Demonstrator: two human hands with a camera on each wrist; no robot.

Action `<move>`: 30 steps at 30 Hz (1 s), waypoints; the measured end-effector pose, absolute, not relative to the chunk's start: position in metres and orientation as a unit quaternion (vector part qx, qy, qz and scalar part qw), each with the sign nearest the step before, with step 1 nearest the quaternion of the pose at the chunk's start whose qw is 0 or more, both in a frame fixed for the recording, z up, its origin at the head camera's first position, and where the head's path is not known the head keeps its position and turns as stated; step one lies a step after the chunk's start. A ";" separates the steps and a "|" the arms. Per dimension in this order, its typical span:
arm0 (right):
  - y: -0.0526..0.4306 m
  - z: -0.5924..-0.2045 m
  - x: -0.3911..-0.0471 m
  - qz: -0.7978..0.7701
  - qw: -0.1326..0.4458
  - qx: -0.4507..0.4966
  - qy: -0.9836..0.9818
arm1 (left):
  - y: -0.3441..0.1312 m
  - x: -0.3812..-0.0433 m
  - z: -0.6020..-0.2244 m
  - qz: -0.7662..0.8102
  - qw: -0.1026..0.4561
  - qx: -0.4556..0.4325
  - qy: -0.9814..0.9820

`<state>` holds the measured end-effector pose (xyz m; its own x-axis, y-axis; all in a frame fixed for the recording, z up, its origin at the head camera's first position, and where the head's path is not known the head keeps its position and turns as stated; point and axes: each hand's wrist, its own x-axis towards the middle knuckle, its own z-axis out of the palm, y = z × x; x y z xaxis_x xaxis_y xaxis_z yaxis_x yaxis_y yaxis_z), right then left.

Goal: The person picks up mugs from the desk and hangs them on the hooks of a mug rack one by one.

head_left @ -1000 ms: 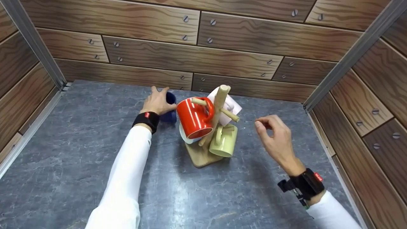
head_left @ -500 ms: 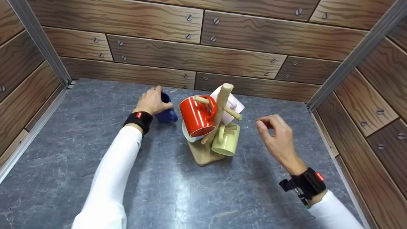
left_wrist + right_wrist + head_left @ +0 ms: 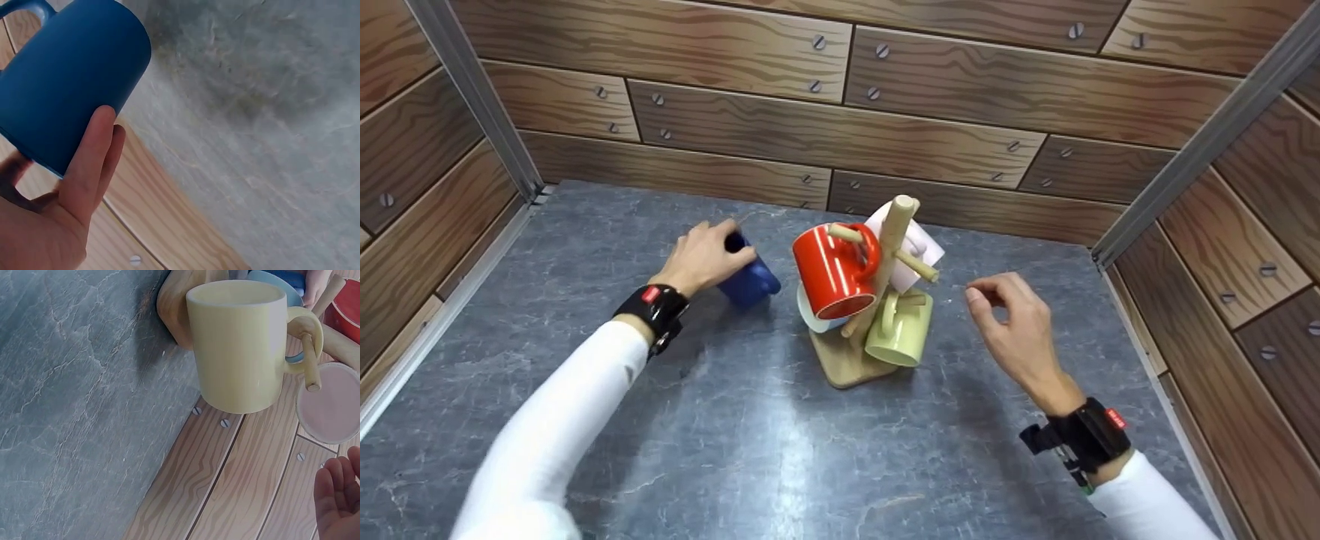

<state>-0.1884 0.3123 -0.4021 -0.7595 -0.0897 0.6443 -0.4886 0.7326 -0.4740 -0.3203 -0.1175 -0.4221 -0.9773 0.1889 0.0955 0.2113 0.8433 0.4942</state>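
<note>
My left hand [image 3: 701, 259] pinches a dark blue mug [image 3: 750, 283] near its open end, left of the mug tree [image 3: 840, 360]. The mug leans, its handle pointing right toward the tree. Up close in the left wrist view, the blue mug [image 3: 79, 67] has a finger laid along its side and its handle at the upper left. To the right of the tree my right hand [image 3: 1014, 324] hangs loosely curled with nothing in it. A yellow-green mug [image 3: 911, 341] hanging low on the tree is the thing nearest to it.
On the wooden tree also hang a red mug [image 3: 826, 274] at the upper left, a pink mug [image 3: 931, 251] behind, and a light blue mug [image 3: 810, 313] mostly hidden under the red one. A bare peg [image 3: 919, 267] points right. Wood-patterned walls [image 3: 735, 120] enclose the grey tabletop [image 3: 720, 450].
My left hand has moved left and nearer to me with the blue mug, away from the red mug. The blue mug's handle has come into view. My right hand has stayed still.
</note>
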 end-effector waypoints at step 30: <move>0.248 -0.428 -0.161 0.362 0.276 0.363 -0.812 | -0.075 -0.203 -0.437 -0.523 -0.222 -0.047 -0.822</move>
